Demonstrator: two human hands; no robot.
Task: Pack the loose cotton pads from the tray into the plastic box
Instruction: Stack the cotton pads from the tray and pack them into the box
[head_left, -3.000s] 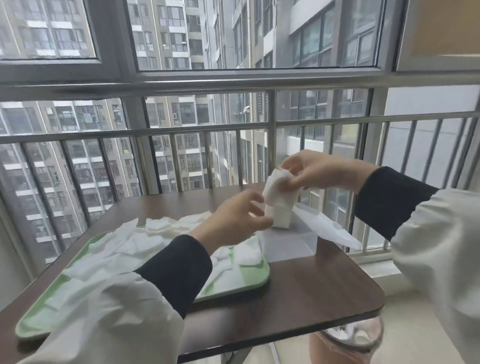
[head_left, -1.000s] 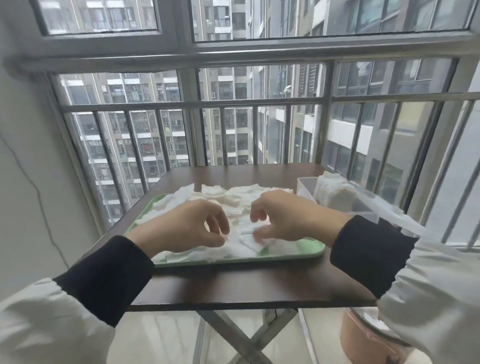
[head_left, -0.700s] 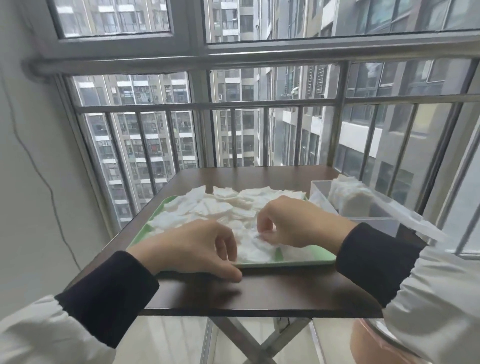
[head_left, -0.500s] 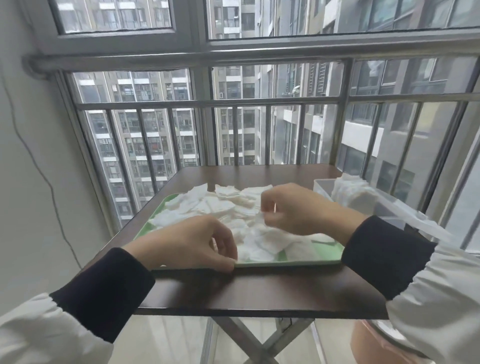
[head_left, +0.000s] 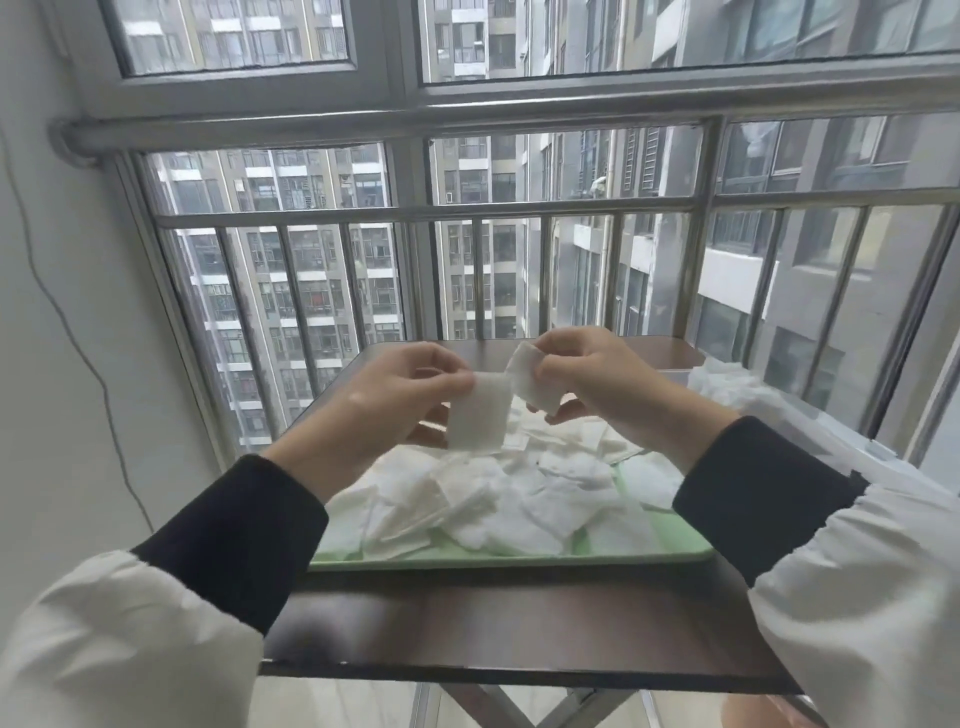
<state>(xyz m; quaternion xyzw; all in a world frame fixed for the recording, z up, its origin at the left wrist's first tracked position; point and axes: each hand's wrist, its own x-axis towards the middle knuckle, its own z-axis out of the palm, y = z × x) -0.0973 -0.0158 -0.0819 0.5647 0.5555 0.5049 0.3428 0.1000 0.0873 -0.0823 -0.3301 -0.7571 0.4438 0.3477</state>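
Note:
Several loose white cotton pads (head_left: 524, 499) lie heaped on a pale green tray (head_left: 519, 560). Both hands are raised above the heap. My left hand (head_left: 384, 400) pinches one square pad (head_left: 478, 415) by its top edge, so it hangs down. My right hand (head_left: 587, 379) pinches another pad (head_left: 535, 379) just to the right, and the two pads touch. The clear plastic box (head_left: 810, 415) stands at the table's right side with white pads (head_left: 727, 384) sticking up inside it.
The tray sits on a dark brown folding table (head_left: 519, 623) set against a metal window railing (head_left: 519, 213). A white wall with a hanging cable (head_left: 67, 322) is on the left. Crossed table legs (head_left: 519, 706) show below the front edge.
Both hands have lifted off the tray, each now holding a pad up above the heap. Three seconds ago they were pushing pads into the box at the right.

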